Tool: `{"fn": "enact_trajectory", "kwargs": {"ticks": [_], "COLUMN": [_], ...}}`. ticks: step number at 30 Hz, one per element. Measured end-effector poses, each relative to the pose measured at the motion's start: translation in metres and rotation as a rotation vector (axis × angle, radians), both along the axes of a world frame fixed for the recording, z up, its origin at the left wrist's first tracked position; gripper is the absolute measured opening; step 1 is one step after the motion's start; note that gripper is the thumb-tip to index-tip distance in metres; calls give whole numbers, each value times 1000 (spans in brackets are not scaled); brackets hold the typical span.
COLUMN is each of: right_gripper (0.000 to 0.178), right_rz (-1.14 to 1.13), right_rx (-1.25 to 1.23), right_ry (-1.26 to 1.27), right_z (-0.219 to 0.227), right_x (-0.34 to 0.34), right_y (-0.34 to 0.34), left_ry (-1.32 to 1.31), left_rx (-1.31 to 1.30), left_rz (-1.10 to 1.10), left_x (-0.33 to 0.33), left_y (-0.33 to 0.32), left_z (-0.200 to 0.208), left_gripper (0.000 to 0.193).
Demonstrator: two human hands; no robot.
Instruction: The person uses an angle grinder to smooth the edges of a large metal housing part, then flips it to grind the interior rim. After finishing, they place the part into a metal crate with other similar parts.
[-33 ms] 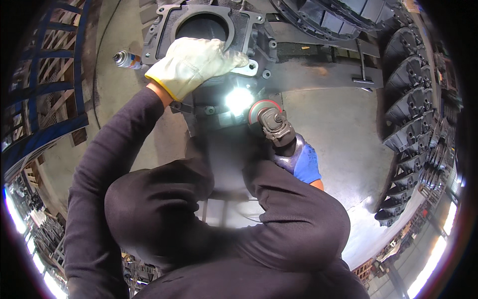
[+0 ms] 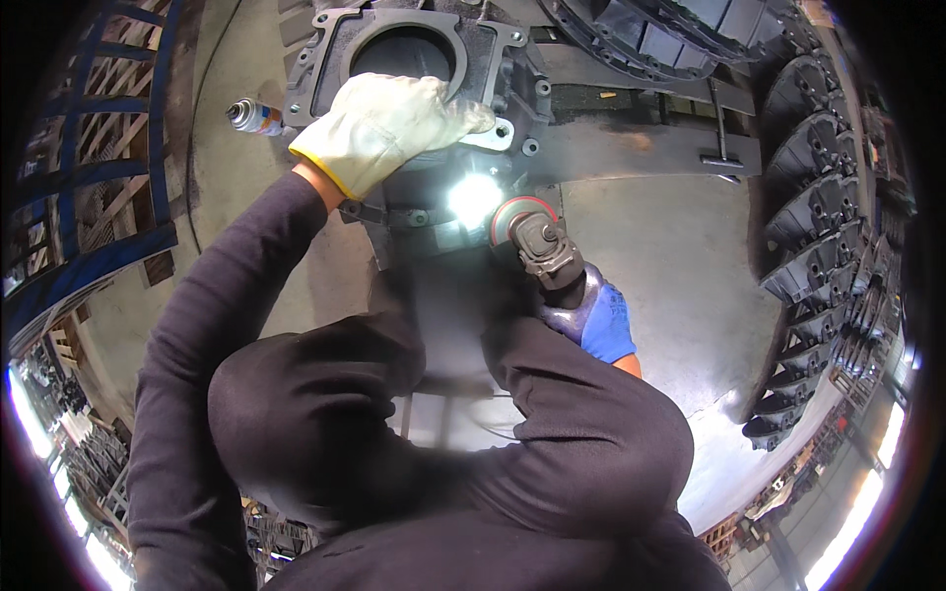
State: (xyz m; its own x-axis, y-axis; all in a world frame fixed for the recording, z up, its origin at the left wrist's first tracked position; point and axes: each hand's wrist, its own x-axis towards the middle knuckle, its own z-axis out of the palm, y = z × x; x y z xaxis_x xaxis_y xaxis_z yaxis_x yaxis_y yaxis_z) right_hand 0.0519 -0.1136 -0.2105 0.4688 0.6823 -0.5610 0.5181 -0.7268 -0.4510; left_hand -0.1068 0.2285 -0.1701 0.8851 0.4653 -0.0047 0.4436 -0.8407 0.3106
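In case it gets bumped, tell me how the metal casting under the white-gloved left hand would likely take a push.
The metal casting is probably stiff and heavy, given its thick metal walls. Its broad, angular outline suggests it would resist, then scrape rather than roll. It seems unlikely to tip easily, being wide.

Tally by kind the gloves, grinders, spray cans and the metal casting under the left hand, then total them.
Gloves: 2 (cream glove, blue glove)
Grinder: 1
Spray can: 1
Metal casting: 1
Total: 5
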Motion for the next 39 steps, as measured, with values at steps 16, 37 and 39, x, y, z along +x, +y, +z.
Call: {"fn": "enact_trajectory", "kwargs": {"ticks": [16,37,39], "right_gripper": [96,73,76], "right_rz": [260,62,91], "right_rx": [-90,-78,-83], "right_ry": [-94,-63,-62], "right_z": [6,3,2], "right_x": [-8,-6,-6], "right_y": [31,4,6], "left_ry": [56,132,139], "left_rx": [-19,-50,-26], "left_rz": [25,56,47], "left_x": [-2,1,1], "left_y": [4,1,1], "left_z": [-5,2,0], "left_gripper": [56,69,69]}}
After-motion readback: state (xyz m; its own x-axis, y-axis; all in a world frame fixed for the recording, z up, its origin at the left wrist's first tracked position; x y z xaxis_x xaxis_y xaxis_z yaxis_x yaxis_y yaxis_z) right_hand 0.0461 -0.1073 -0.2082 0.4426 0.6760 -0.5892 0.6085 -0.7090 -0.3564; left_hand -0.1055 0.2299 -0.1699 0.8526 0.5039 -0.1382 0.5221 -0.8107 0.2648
